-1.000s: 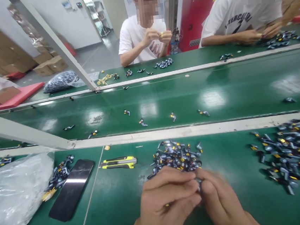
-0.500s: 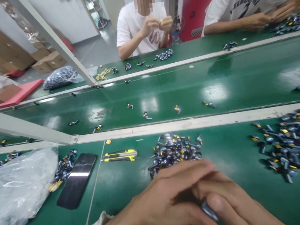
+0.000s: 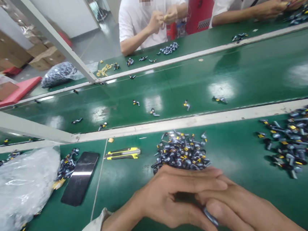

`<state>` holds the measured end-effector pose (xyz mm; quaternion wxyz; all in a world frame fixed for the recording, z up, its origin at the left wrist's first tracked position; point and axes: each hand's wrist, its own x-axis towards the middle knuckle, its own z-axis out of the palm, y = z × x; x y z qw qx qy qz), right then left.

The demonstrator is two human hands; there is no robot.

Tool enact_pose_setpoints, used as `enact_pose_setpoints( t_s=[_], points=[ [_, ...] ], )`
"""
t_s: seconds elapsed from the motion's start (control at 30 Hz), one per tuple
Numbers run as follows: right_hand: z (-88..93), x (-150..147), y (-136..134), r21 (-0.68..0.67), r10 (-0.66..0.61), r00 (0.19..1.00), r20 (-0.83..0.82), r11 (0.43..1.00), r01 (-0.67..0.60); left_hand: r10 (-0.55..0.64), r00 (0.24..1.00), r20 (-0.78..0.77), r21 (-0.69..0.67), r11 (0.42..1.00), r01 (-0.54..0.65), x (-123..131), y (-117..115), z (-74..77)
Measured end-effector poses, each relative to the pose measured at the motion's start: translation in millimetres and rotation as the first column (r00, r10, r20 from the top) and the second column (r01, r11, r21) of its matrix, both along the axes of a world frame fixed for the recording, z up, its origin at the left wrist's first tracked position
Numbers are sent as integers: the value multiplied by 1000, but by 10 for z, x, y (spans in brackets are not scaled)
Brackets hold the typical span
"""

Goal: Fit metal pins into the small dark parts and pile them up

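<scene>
In front of me, my left hand [image 3: 176,204] and my right hand [image 3: 233,202] meet low in the head view. Between the two thumbs shows a small shiny grey part [image 3: 210,217]; its other end is hidden by the fingers. My right hand is closed on it, thumb against its side. The left thumb presses along the part from the other side, while the left fingers lie across the right ones. Just beyond the hands is a pile of similar small grey-and-black parts with yellow bits [image 3: 180,151].
A larger heap of such parts [image 3: 298,141] lies right. To the left are a yellow-black utility knife [image 3: 123,153], a phone [image 3: 80,179] and a clear plastic bag [image 3: 22,193]. Scattered parts lie on the green conveyor belt [image 3: 167,81]. Two people work across it.
The left fingers have come down flatter over the right hand, and the grey part is tilted slightly differently. The view has shifted a little. Both hands remain together around the part.
</scene>
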<state>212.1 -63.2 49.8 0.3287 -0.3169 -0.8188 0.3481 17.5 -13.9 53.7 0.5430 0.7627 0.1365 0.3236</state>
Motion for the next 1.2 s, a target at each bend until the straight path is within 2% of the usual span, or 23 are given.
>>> enact_pose_setpoints(
  t_s=[0.1,0.2,0.3,0.37,0.53,0.63,0.7,0.77,0.83,0.9,0.93,1.0,1.07,1.13,1.2],
  points=[
    [-23,-7,6,-53,22,998,-56,998,-25,8,1000,-16,45,999,-7,-37,-4,12],
    [8,-36,32,-157,60,992,-107,985,-76,27,989,-146,151,989,-5,-115,-29,92],
    [44,-53,55,-215,106,991,-80,969,-121,4,965,-263,257,964,66,-179,-53,156],
    [42,-52,60,-209,132,990,-53,968,-140,-5,964,-265,302,949,88,-188,-56,152],
    [-7,-38,50,-276,121,986,-117,949,-149,13,976,-218,296,954,53,-154,-55,70],
    [-29,-22,51,-344,125,981,-149,923,-170,30,967,-253,304,951,50,-163,-73,71],
    [-51,-13,55,-353,149,984,-102,919,-176,40,955,-295,314,948,58,-179,-75,77],
    [-78,-20,61,-340,149,988,-29,928,-150,55,941,-333,307,950,54,-189,-56,57],
    [-99,-38,79,-345,94,995,21,935,-82,82,927,-367,301,953,35,-194,-16,9],
    [-109,-24,136,-353,-29,997,73,934,53,164,901,-403,338,941,-20,-204,38,-55],
    [-112,20,190,-343,-111,986,126,927,148,241,876,-417,371,925,-78,-213,71,-86],
    [-110,223,361,-255,-282,911,300,897,361,438,801,-408,441,863,-246,-241,156,-143],
    [-94,590,610,-84,-444,744,499,830,552,583,714,-388,476,790,-386,-265,287,-191],
    [-78,1043,910,81,-586,546,599,723,687,635,644,-426,513,756,-406,-250,483,-234],
    [-96,1445,1231,162,-663,418,621,630,759,642,589,-490,546,753,-366,-173,742,-287]
  ],
)
